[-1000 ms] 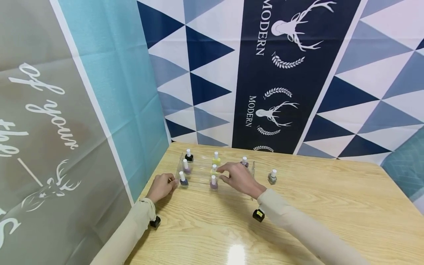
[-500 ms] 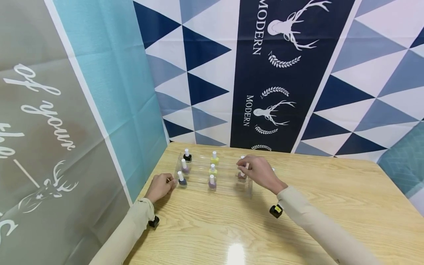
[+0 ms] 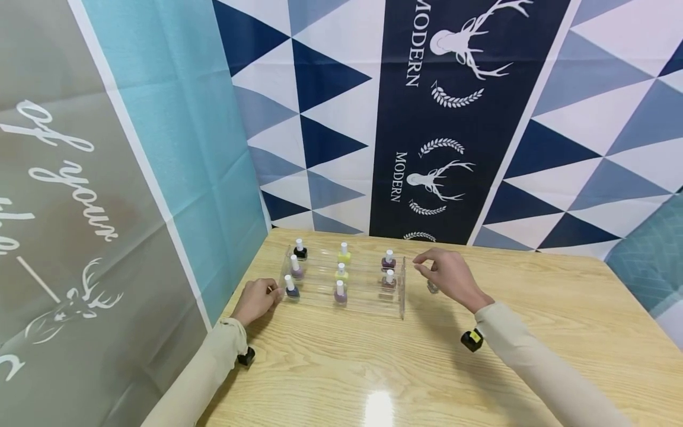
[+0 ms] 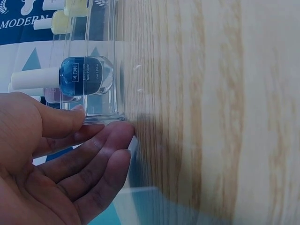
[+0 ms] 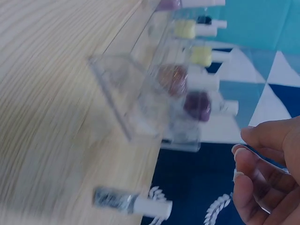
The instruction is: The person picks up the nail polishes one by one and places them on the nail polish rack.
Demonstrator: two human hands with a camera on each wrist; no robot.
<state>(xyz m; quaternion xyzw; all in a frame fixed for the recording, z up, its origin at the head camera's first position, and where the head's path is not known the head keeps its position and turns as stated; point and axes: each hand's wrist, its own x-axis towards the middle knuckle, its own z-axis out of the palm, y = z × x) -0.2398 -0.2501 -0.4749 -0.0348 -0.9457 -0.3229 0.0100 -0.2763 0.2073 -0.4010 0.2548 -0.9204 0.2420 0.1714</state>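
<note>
A clear tiered rack [image 3: 368, 306] holds several nail polish bottles with white caps. My left hand [image 3: 257, 301] pinches the rack's left end panel between thumb and fingers, beside a dark blue nail polish bottle [image 4: 84, 76]. Past the rack's right end, my right hand [image 3: 453, 277] hovers with loosely bent fingers and nothing in them. Partly hidden below it stands a silvery glitter nail polish bottle [image 5: 115, 199] on the table. Nearest the right hand on the rack are a dark purple bottle [image 5: 198, 106] and a reddish-brown bottle [image 5: 172, 80].
Two yellow bottles, the upper one [image 3: 344, 256] at the back, occupy the rack's middle column above a lilac bottle [image 3: 340, 295]. A black bottle [image 3: 300, 252] stands at back left. Patterned cloth [image 3: 331, 136] hangs behind the wooden table [image 3: 320, 367].
My right hand has moved rightward from the rack's middle, across its right column, to beyond its right end. The left hand keeps its place on the left panel. The view has shifted slightly.
</note>
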